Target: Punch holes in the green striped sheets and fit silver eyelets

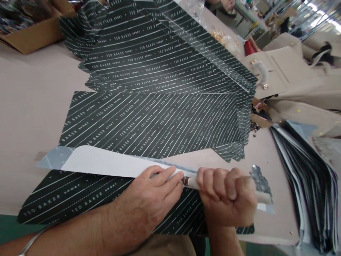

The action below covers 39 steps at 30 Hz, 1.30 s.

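A long white strip (103, 161) with a rounded left end lies over dark printed sheets, with bluish translucent film (54, 157) under it. My left hand (154, 195) is closed over the strip's right part, fingers together and thumb hidden. My right hand (227, 195) makes a fist around a white, rod-like tool handle (192, 182) with a brown band near its left end. That end meets my left fingertips, and its tip is hidden there. The handle's other end sticks out right of the fist. Below both hands lies a dark sheet (66, 193) lettered TED BAKER SPORT.
More printed dark sheets (149, 121) spread across the pale table (32, 106). A cardboard box (39, 33) stands at the back left. To the right are metal discs (259, 179), a stack of dark panels (306, 185) and cream bag pieces (282, 67). A co-worker's hand (227, 4) shows at the top.
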Motion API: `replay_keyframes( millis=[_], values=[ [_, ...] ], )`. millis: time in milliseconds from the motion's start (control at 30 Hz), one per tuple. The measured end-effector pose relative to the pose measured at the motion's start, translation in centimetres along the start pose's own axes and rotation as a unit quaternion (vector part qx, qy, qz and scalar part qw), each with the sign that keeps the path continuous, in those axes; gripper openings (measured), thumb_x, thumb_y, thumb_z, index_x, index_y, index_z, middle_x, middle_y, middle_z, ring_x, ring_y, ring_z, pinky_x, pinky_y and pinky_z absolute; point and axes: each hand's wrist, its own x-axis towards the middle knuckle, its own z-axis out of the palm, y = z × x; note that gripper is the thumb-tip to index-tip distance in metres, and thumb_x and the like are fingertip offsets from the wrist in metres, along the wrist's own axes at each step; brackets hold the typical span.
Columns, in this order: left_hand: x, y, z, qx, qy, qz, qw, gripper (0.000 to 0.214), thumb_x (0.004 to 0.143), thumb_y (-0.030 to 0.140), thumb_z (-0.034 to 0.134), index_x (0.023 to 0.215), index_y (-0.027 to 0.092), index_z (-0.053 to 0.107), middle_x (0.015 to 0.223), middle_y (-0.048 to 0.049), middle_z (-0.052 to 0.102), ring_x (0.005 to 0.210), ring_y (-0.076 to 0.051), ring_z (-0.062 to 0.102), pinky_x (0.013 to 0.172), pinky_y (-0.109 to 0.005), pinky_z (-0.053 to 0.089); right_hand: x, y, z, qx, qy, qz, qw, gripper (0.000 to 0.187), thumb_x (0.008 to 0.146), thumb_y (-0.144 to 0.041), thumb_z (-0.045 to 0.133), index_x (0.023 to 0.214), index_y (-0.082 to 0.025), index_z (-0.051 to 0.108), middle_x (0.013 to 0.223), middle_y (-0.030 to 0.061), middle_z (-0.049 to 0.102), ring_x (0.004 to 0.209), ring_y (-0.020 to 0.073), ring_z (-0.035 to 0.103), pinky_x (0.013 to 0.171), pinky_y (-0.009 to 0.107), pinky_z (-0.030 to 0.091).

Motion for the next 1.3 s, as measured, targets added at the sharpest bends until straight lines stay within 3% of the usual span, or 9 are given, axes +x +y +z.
replay_keyframes(
  millis=[100,233,300,500,767,967,1100,1233,1300],
  values=[
    [0.1,0.0,-0.1,-0.023,0.005,-0.008,1.000,0.042,0.107,0.019,0.023,0.119,0.012,0.062,0.130,-0.0061,0.062,0.122,-0.021,0.052,0.096,-0.037,0.043,-0.6,-0.2,0.7,-0.080,-0.120,-0.022,0.989,0.043,0.095,-0.035,0.051,0.058,-0.023,0.033,0.048,-0.0070,0.028,0.040,0.0106,0.029,0.047,0.028,0.031],
    [-0.3,0.1,0.1,-0.030,0.005,-0.010,1.000,0.032,0.106,0.020,0.035,0.128,0.014,0.057,0.134,-0.0068,0.059,0.128,-0.021,0.049,0.102,-0.037,0.043,-1.1,-0.3,1.2,-0.237,-0.239,-0.116,0.934,0.035,0.093,-0.025,0.047,0.060,-0.025,0.036,0.051,-0.0048,0.034,0.045,0.0121,0.032,0.049,0.031,0.032],
    [-0.5,0.2,0.3,-0.023,0.011,-0.008,1.000,0.030,0.105,0.020,0.039,0.129,0.014,0.056,0.134,-0.0074,0.058,0.129,-0.022,0.048,0.104,-0.037,0.043,-1.0,-0.2,1.3,-0.282,-0.234,-0.134,0.921,0.034,0.092,-0.022,0.047,0.060,-0.024,0.038,0.053,-0.0043,0.036,0.047,0.0120,0.035,0.051,0.031,0.032],
    [-0.6,0.1,0.5,-0.019,-0.014,-0.012,1.000,0.026,0.102,0.018,0.046,0.125,0.012,0.056,0.120,-0.0083,0.060,0.117,-0.022,0.055,0.098,-0.039,0.048,1.0,0.0,2.1,-0.270,-0.111,-0.018,0.956,0.048,0.097,-0.043,0.053,0.058,-0.025,0.032,0.052,-0.0075,0.028,0.044,0.0090,0.029,0.044,0.026,0.028],
    [-1.0,0.0,2.0,0.014,0.015,-0.006,1.000,0.024,0.097,0.010,0.049,0.119,0.017,0.054,0.124,-0.0032,0.060,0.122,-0.020,0.053,0.100,-0.036,0.046,1.6,0.0,5.7,-0.393,-0.210,-0.024,0.895,0.049,0.096,-0.033,0.053,0.057,-0.023,0.025,0.054,-0.0074,0.024,0.049,0.0075,0.024,0.045,0.025,0.021],
    [-1.2,0.1,2.3,0.034,0.025,-0.011,0.999,0.031,0.098,0.006,0.038,0.124,0.015,0.051,0.122,-0.0049,0.061,0.121,-0.018,0.053,0.102,-0.035,0.044,1.5,-0.3,5.6,-0.446,-0.246,-0.096,0.855,0.046,0.093,-0.022,0.054,0.058,-0.023,0.024,0.053,-0.0086,0.020,0.047,0.0061,0.021,0.045,0.024,0.021],
    [-0.9,-0.1,1.4,0.003,0.020,0.004,1.000,0.020,0.102,0.017,0.044,0.116,0.017,0.057,0.119,-0.0042,0.062,0.118,-0.021,0.054,0.098,-0.036,0.048,1.5,-0.2,4.1,-0.412,-0.231,-0.107,0.875,0.045,0.094,-0.020,0.052,0.058,-0.023,0.026,0.053,-0.0086,0.022,0.045,0.0058,0.023,0.044,0.024,0.020],
    [-0.7,-0.2,1.0,-0.014,0.017,0.006,1.000,0.017,0.100,0.019,0.049,0.112,0.012,0.060,0.110,-0.0076,0.062,0.108,-0.024,0.057,0.095,-0.039,0.052,1.7,-1.3,3.0,-0.273,-0.170,-0.036,0.946,0.045,0.098,-0.027,0.050,0.058,-0.023,0.031,0.050,-0.0087,0.027,0.041,0.0068,0.027,0.041,0.023,0.024],
    [-0.7,-0.1,0.9,-0.022,0.020,0.005,1.000,0.016,0.098,0.016,0.051,0.110,0.011,0.060,0.107,-0.0089,0.062,0.105,-0.025,0.057,0.094,-0.040,0.053,1.5,-2.0,2.9,-0.187,-0.146,-0.041,0.970,0.045,0.098,-0.029,0.051,0.058,-0.023,0.032,0.048,-0.0093,0.027,0.039,0.0071,0.029,0.041,0.023,0.029]
  ],
)
